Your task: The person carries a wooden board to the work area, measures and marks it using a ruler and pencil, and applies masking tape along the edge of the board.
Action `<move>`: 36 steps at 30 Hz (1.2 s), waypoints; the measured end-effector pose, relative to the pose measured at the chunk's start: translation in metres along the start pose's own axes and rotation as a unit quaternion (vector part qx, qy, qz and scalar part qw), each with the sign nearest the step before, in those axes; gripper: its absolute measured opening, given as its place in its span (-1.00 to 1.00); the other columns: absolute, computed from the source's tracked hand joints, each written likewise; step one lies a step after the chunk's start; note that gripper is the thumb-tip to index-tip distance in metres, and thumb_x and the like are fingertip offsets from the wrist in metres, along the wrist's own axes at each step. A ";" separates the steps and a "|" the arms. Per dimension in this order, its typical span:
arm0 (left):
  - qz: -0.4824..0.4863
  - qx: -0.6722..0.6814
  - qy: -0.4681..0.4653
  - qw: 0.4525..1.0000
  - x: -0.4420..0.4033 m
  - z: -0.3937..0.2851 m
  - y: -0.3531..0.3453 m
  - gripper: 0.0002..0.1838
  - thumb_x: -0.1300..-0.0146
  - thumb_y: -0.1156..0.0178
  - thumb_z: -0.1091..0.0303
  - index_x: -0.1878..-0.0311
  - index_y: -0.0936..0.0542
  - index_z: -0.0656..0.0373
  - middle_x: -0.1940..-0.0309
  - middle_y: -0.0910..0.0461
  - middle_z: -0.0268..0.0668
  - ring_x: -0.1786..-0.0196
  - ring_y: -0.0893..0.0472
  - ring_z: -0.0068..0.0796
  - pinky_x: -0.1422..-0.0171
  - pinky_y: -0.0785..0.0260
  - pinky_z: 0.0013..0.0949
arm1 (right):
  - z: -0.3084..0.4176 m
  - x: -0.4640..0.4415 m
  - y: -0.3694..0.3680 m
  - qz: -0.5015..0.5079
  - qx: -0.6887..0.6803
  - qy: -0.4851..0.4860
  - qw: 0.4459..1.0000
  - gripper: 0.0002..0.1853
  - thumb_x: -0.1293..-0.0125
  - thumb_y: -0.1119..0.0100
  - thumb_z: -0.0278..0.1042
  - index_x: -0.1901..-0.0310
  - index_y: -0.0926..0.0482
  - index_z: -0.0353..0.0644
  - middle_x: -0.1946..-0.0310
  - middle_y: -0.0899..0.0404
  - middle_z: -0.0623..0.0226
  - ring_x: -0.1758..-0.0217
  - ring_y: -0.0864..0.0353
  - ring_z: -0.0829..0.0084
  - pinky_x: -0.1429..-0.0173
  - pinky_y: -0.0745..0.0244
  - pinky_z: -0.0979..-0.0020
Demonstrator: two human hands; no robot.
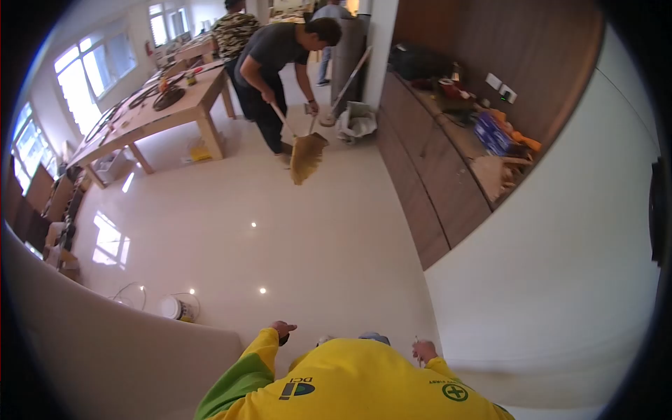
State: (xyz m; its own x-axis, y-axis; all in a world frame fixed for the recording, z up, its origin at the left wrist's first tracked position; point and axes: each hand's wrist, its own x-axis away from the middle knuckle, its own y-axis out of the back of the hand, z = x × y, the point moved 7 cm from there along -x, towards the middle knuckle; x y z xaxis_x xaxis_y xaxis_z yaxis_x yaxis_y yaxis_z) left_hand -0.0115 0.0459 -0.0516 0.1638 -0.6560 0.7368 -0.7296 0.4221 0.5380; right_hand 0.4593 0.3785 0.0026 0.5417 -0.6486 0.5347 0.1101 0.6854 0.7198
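My left hand (283, 329) is held out low in front of my yellow and green sleeve. At least one finger stretches to the right, and I see nothing held in it. On the other side, my right hand (424, 350) is closed round a thin pale stick (418, 343), too small to name surely. It is close to the white wall (546, 280). My shoe tips (374, 338) show between the hands, beyond the yellow shirt (364, 371).
Ahead, a person (280, 63) bends with a broom and a yellowish dustpan (306, 157) by a grey sack (357, 122). A wooden table (133, 119) carries cables and tools. At right is a brown cabinet (434, 168) with clutter. A white bucket (175, 308) stands left.
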 end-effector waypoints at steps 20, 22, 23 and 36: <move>0.001 0.423 0.364 0.830 -0.005 0.156 0.186 -0.42 -0.32 -0.18 -0.07 -0.26 -0.55 0.13 -0.06 -0.65 -0.09 -0.12 -0.62 -0.13 -0.19 -0.44 -0.18 | 0.366 -0.420 0.101 0.124 -0.146 -0.138 0.972 -0.78 -0.20 -0.25 -0.37 0.22 -0.65 -0.36 0.45 -0.63 0.25 0.49 -0.60 0.40 0.36 -0.54 0.33; -0.063 0.500 0.349 0.790 -0.018 0.178 0.200 -0.39 -0.27 -0.24 -0.15 -0.13 -0.64 0.20 -0.03 -0.66 -0.10 -0.06 -0.63 -0.19 -0.15 -0.45 -0.23 | 0.393 -0.452 0.121 0.141 -0.119 -0.142 0.973 -0.78 -0.21 -0.24 -0.36 0.21 -0.65 -0.36 0.44 -0.64 0.23 0.48 -0.61 0.39 0.35 -0.54 0.34; -0.081 0.530 0.361 0.763 -0.023 0.184 0.211 -0.37 -0.27 -0.23 -0.17 -0.12 -0.64 0.22 -0.04 -0.66 -0.09 -0.07 -0.63 -0.18 -0.16 -0.44 -0.22 | 0.406 -0.469 0.131 0.151 -0.093 -0.146 0.973 -0.77 -0.22 -0.22 -0.35 0.21 -0.65 -0.37 0.43 -0.65 0.21 0.47 -0.62 0.39 0.35 -0.54 0.35; -0.024 0.330 0.284 0.900 -0.112 0.312 0.377 -0.42 -0.44 0.06 -0.17 -0.30 -0.52 0.02 -0.15 -0.61 -0.16 -0.14 -0.61 -0.12 -0.27 -0.40 -0.15 | 0.725 -0.680 0.087 0.181 -0.124 0.023 0.975 -0.75 -0.19 -0.19 -0.31 0.22 -0.64 -0.34 0.42 -0.66 0.22 0.45 -0.62 0.41 0.30 -0.57 0.36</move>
State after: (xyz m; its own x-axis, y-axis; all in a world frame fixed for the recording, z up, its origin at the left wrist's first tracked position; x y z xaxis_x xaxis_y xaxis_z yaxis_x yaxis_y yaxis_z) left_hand -0.5124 0.0832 -0.0588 0.3821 -0.1587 0.9104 -0.9172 -0.1858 0.3525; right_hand -0.5033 0.6390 0.0222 0.6182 -0.3376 0.7099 0.0999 0.9295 0.3551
